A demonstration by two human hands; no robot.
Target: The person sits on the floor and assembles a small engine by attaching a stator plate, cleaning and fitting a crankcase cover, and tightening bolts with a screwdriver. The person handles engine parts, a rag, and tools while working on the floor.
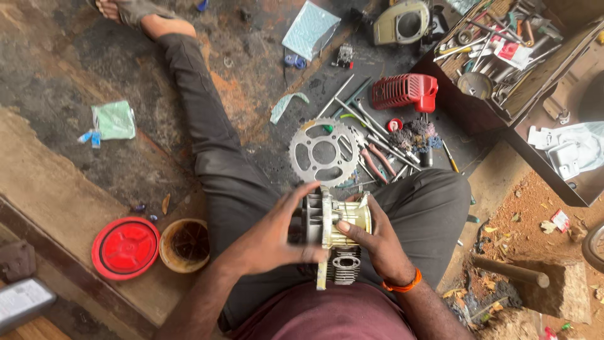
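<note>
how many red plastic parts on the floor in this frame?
3: a round red lid lower left beside a rusty tin, a red slotted cover upper right, a small red cap just below it. More may be hidden in the toolbox.

I sit on a dark, oil-stained concrete floor (69,56) with rusty orange patches. Along my left runs a raised ledge (56,189) of worn, pale brown concrete. To my right the floor gives way to reddish dirt (535,208) strewn with dry leaves and scraps. A wooden crate (522,104) sits at the upper right. Soft, even daylight falls everywhere, without hard shadows.
</note>
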